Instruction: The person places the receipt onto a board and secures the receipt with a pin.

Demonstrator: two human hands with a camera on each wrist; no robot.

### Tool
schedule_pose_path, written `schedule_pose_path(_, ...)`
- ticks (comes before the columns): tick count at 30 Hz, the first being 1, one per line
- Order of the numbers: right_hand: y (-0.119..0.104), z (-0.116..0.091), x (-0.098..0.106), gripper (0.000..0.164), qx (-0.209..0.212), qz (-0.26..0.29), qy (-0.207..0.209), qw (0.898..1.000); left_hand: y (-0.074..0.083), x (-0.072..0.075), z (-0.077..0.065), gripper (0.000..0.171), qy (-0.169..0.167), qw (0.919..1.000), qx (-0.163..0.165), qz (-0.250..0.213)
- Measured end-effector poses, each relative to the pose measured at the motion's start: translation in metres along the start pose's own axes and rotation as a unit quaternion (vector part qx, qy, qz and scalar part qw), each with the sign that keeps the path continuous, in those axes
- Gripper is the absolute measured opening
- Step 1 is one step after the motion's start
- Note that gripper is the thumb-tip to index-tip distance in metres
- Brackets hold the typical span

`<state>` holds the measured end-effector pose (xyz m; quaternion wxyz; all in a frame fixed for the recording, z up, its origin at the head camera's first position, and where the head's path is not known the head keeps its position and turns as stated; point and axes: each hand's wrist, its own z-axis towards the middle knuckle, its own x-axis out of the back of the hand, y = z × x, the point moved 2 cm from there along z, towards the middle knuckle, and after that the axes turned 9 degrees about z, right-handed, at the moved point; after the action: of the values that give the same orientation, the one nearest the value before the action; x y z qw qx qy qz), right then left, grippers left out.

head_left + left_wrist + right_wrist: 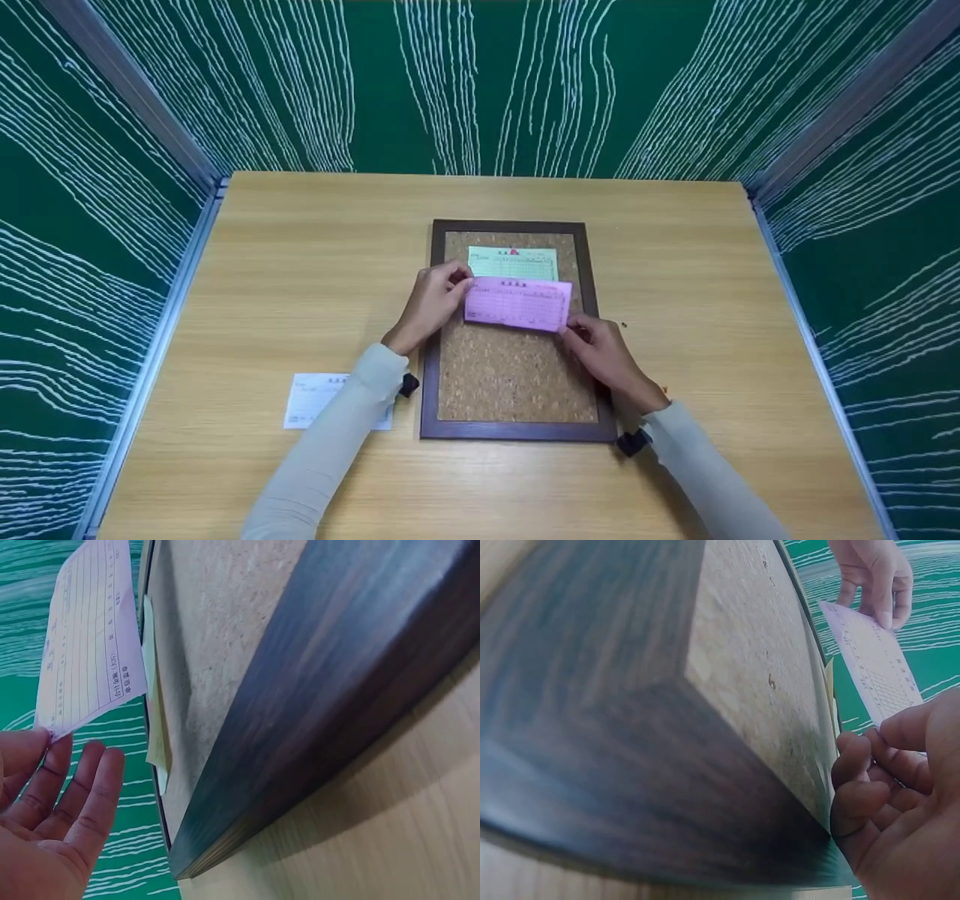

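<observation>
A pink printed slip [517, 304] is held above a cork board [517, 375] with a dark frame. My left hand [436, 300] pinches its upper left corner between thumb and forefinger; in the left wrist view the other fingers of that hand [60, 802] stand apart from the paper. At the slip's lower right corner my right hand [604, 352] pinches it, as the right wrist view of the slip [877, 664] also shows. Behind it a green printed slip [513, 264] is fixed to the board by a red pin [514, 252]; the pink slip hides its lower part.
A white printed slip [319, 397] lies on the wooden table [337, 247] left of the board, partly under my left forearm. A small orange thing [664, 390] shows beside my right wrist. Green panels with white wavy lines [510, 90] stand around the table.
</observation>
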<state>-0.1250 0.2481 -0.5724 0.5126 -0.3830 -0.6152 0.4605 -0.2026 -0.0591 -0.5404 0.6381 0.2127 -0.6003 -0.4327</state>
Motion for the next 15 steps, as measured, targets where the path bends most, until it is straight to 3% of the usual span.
schedule_pose_path(15,0.004,0.003,0.002,0.016,-0.030,-0.015,-0.001,0.999,-0.010,-0.016,0.002,0.006,-0.027,0.9992,0.021,0.020)
